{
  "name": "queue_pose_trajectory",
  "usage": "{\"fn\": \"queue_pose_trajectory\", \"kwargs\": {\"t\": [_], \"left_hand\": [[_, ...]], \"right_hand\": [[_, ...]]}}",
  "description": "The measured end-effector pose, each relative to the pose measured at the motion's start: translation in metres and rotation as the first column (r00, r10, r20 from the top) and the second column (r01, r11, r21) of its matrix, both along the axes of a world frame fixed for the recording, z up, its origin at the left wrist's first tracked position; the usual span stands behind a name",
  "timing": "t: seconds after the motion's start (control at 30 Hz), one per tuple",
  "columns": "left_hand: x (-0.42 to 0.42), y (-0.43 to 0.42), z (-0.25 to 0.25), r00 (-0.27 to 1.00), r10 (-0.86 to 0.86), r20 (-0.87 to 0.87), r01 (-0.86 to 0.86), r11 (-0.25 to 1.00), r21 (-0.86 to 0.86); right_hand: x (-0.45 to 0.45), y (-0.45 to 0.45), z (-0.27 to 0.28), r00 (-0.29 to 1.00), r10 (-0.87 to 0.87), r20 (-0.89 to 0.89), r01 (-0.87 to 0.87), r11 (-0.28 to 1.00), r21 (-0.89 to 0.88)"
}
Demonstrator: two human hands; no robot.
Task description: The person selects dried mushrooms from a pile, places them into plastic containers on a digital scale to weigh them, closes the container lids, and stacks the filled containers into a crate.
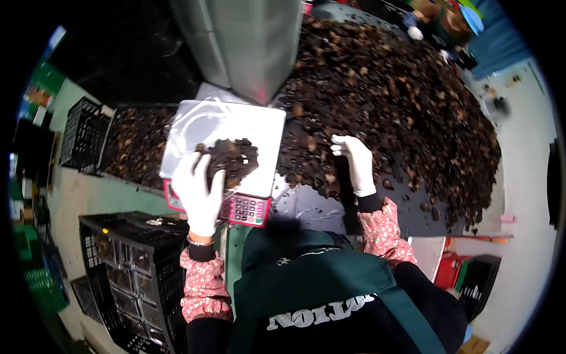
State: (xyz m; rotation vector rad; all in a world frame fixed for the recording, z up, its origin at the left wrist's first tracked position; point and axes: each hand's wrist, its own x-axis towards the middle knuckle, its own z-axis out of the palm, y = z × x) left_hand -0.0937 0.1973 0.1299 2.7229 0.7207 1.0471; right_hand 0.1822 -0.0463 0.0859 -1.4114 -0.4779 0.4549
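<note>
A white-topped scale point(268, 135) with a red keypad front stands on the table, and a small heap of dark brown pieces point(233, 162) lies on its plate. My left hand point(197, 183), in a white glove, is at the left side of this heap with its fingers spread. A large pile of similar dark pieces point(389, 100) spreads over the table to the right. Over the near left part of that pile is my right hand point(355, 159), also white-gloved, its fingers bent toward the left; whether anything small is between them is too unclear to tell.
A grey metal column point(247, 47) rises behind the scale. More dark pieces fill a tray point(138, 141) at the left. Black crates point(130, 265) stand at lower left, red and black crates point(480, 283) at lower right. A co-worker in a blue cap point(471, 19) is at upper right.
</note>
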Motion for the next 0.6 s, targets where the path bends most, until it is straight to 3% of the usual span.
{"fn": "queue_pose_trajectory", "kwargs": {"t": [0.07, 0.13, 0.2, 0.27, 0.3, 0.37, 0.4, 0.47, 0.53, 0.6], "left_hand": [[0.002, -0.017, 0.003, 0.996, 0.055, 0.077, -0.054, 0.998, -0.011], [0.006, -0.042, 0.001, 0.97, 0.062, 0.234, -0.037, 0.993, -0.109], [0.023, -0.077, -0.003, 0.95, -0.083, 0.302, 0.173, 0.942, -0.287], [0.048, -0.115, -0.02, 0.924, -0.273, 0.269, 0.356, 0.871, -0.34], [0.059, -0.131, -0.03, 0.89, -0.375, 0.26, 0.456, 0.764, -0.457], [0.081, -0.154, -0.062, 0.867, -0.495, 0.059, 0.466, 0.763, -0.448], [0.091, -0.163, -0.079, 0.873, -0.484, 0.049, 0.466, 0.802, -0.375], [0.104, -0.175, -0.087, 0.914, -0.379, -0.142, 0.297, 0.867, -0.4], [0.113, -0.176, -0.094, 0.922, -0.35, -0.166, 0.269, 0.887, -0.376], [0.119, -0.178, -0.099, 0.882, -0.335, -0.331, 0.182, 0.89, -0.417]], "right_hand": [[0.011, -0.06, -0.015, 0.968, -0.225, -0.109, 0.224, 0.974, -0.021], [0.012, -0.114, -0.023, 0.926, -0.376, -0.03, 0.369, 0.92, -0.129], [0.004, -0.153, -0.031, 0.876, -0.481, 0.034, 0.475, 0.849, -0.23], [-0.01, -0.17, -0.032, 0.881, -0.465, 0.084, 0.464, 0.818, -0.34], [-0.02, -0.167, -0.03, 0.894, -0.428, 0.129, 0.442, 0.803, -0.399], [-0.04, -0.153, -0.039, 0.897, -0.349, 0.271, 0.434, 0.808, -0.398], [-0.05, -0.14, -0.045, 0.881, -0.294, 0.37, 0.433, 0.816, -0.384], [-0.068, -0.114, -0.031, 0.822, -0.007, 0.569, 0.319, 0.834, -0.45], [-0.075, -0.089, -0.039, 0.675, 0.191, 0.713, 0.318, 0.797, -0.514], [-0.073, -0.077, -0.053, 0.638, 0.283, 0.716, 0.284, 0.778, -0.561]]}}
